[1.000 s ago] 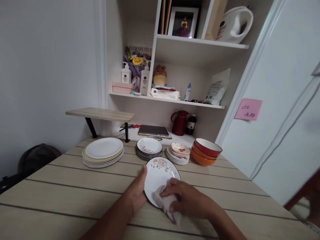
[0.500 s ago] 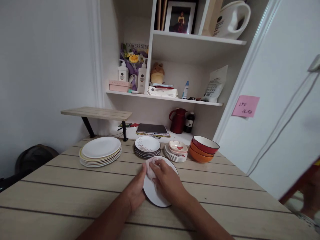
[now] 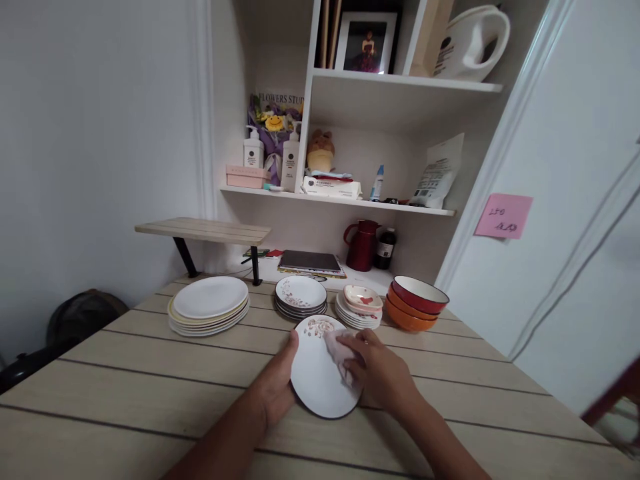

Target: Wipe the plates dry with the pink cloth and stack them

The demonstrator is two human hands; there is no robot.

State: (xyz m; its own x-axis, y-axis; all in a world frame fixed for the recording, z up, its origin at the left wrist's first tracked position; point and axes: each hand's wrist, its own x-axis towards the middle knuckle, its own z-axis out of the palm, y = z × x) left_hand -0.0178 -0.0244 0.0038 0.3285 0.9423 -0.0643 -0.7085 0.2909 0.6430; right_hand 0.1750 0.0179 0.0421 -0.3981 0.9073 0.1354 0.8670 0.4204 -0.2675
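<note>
A white plate (image 3: 320, 383) with a dark rim and a brown flower pattern is tilted up towards me above the table. My left hand (image 3: 277, 383) grips its left edge, thumb on the rim and the other fingers hidden beneath. My right hand (image 3: 383, 370) presses a pale pinkish cloth (image 3: 336, 347) against the right part of the plate's face. Just behind the plate is a stack of dark-rimmed flowered plates (image 3: 301, 293). To its right, small white plates (image 3: 357, 320) carry a small dish with a red motif (image 3: 363, 298).
Large white plates (image 3: 210, 298) are stacked at left, under a wooden riser (image 3: 203, 230). Red and orange bowls (image 3: 417, 303) are nested at right. Behind stand a red jug (image 3: 361, 247), a dark bottle (image 3: 385, 248) and a flat dark laptop-like object (image 3: 310, 261). Shelves rise above.
My right hand has moved the cloth from the plate's upper left to its right side, uncovering the flower pattern. My left hand keeps its hold. The whole view has shifted slightly.
</note>
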